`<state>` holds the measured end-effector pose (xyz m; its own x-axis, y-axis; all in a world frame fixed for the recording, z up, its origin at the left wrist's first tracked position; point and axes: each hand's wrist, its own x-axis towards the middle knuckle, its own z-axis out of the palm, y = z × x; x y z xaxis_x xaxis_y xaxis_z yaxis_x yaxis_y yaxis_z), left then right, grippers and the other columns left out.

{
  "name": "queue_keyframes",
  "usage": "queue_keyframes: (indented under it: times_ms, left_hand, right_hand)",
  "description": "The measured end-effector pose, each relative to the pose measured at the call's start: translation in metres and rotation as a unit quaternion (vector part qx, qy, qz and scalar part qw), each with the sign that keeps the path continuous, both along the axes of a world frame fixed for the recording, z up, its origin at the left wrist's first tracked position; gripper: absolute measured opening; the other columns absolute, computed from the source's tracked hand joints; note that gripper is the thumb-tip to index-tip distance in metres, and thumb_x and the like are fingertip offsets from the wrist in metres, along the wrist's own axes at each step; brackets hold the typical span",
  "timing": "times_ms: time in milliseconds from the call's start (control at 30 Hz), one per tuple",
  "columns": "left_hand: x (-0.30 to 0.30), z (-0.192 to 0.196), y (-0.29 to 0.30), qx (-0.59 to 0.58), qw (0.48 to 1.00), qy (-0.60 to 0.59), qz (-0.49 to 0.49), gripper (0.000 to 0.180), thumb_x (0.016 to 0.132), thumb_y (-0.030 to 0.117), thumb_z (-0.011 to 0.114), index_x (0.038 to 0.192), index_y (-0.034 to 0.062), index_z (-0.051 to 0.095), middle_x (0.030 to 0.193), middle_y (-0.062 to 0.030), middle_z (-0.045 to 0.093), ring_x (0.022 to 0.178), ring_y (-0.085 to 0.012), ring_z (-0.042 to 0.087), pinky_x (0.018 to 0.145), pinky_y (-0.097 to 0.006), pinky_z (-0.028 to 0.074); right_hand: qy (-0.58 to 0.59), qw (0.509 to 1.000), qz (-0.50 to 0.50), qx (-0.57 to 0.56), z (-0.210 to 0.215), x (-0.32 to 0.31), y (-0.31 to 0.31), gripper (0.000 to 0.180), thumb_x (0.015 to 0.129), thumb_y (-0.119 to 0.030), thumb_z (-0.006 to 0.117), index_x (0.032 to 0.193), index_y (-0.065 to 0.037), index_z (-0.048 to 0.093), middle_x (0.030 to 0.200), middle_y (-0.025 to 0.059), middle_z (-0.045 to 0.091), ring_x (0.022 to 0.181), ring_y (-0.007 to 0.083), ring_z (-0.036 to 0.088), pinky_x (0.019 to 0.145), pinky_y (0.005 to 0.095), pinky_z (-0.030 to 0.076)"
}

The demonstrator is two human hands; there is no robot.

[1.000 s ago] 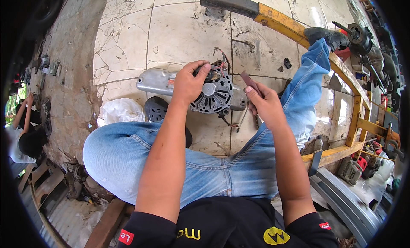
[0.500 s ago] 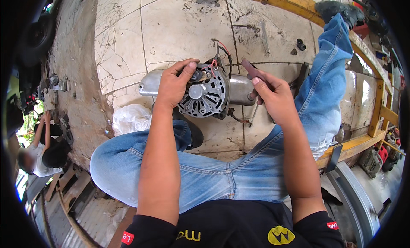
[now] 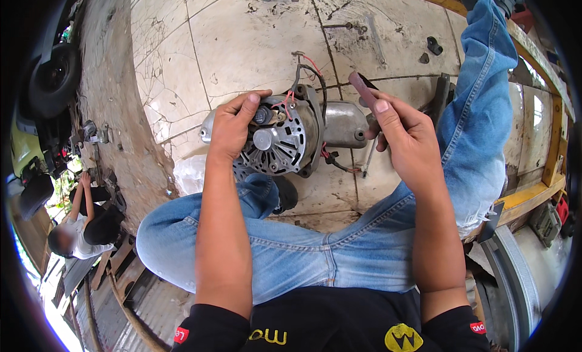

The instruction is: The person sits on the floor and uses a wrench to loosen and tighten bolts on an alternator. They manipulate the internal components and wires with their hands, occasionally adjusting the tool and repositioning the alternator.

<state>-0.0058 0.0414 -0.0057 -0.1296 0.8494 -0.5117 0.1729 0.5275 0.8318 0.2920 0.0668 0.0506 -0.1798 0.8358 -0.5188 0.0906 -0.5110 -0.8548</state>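
On the tiled floor in front of me lies an alternator (image 3: 265, 140) with a round, slotted metal end. Red and black wires (image 3: 297, 79) come out at its top edge. Behind or under it is a smooth silver metal piece (image 3: 344, 125), which shows on both sides. My left hand (image 3: 233, 125) is closed on the alternator's upper left edge, next to a small dark round part (image 3: 263, 115); its fingertips are hidden. Right of the alternator, my right hand (image 3: 407, 134) pinches a reddish-brown strip that looks like folded sandpaper (image 3: 360, 85), clear of the alternator.
A thin metal rod (image 3: 368, 158) lies by my right hand. Farther off are a bolt (image 3: 339, 26) and a small black part (image 3: 434, 46). My legs flank the work. A yellow frame (image 3: 527, 197) stands at right, a plastic bag (image 3: 190, 173) at left. Another person (image 3: 91, 231) sits far left.
The whole view has shifted a little. The alternator sits slightly farther left, and my right hand with the strip is farther from it. Both hands keep their hold.
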Motion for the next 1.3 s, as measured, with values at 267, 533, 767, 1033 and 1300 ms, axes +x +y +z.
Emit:
queue_keyframes:
  times_ms: [267,533,767,1033,1300]
  left_hand:
    - [0.01,0.008,0.001,0.046,0.998,0.015,-0.039,0.034,0.096,0.031,0.069,0.11,0.0008,0.074,0.107,-0.0076,0.073,0.101,-0.0146,0.063,0.093,-0.029,0.049]
    - [0.019,0.012,-0.003,0.065,0.997,0.005,-0.05,0.03,0.096,0.026,0.068,0.109,-0.0005,0.073,0.107,-0.0071,0.073,0.098,-0.0135,0.064,0.09,-0.028,0.05]
    - [0.028,0.014,-0.01,0.073,0.997,0.009,-0.023,0.031,0.099,0.026,0.065,0.11,-0.0013,0.072,0.1,-0.0052,0.072,0.093,-0.0103,0.062,0.085,-0.026,0.05]
    - [0.027,0.003,-0.02,0.084,0.996,-0.025,0.032,0.035,0.102,0.03,0.059,0.114,-0.0007,0.071,0.099,-0.0037,0.07,0.09,-0.0102,0.06,0.083,-0.025,0.049]
    - [0.027,-0.005,-0.023,0.119,0.992,-0.004,0.048,0.037,0.101,0.033,0.061,0.112,-0.0005,0.071,0.098,-0.005,0.072,0.089,-0.0107,0.062,0.083,-0.026,0.05]
  right_hand:
    - [0.017,0.999,-0.016,0.039,-0.005,-0.004,-0.002,0.03,0.1,-0.016,0.06,0.121,0.005,0.066,0.075,-0.0025,0.055,0.068,0.0046,0.045,0.058,0.0227,0.038]
    - [0.029,0.993,0.058,0.096,-0.017,-0.01,-0.009,0.027,0.095,-0.009,0.058,0.117,0.005,0.066,0.085,0.0047,0.064,0.074,0.0102,0.059,0.066,0.0261,0.048]
    - [-0.04,0.962,0.175,0.205,-0.018,-0.037,-0.04,0.026,0.089,-0.01,0.063,0.113,-0.005,0.068,0.09,0.0154,0.065,0.082,0.0301,0.066,0.073,0.0381,0.054]
    - [-0.155,0.929,0.253,0.221,-0.012,-0.082,-0.046,0.027,0.091,-0.021,0.063,0.112,-0.005,0.07,0.084,0.0202,0.066,0.078,0.0402,0.064,0.072,0.0462,0.051]
    - [-0.151,0.949,0.244,0.133,-0.003,-0.094,-0.045,0.029,0.094,-0.021,0.059,0.114,-0.002,0.07,0.075,0.0212,0.067,0.068,0.0356,0.065,0.065,0.0431,0.049]
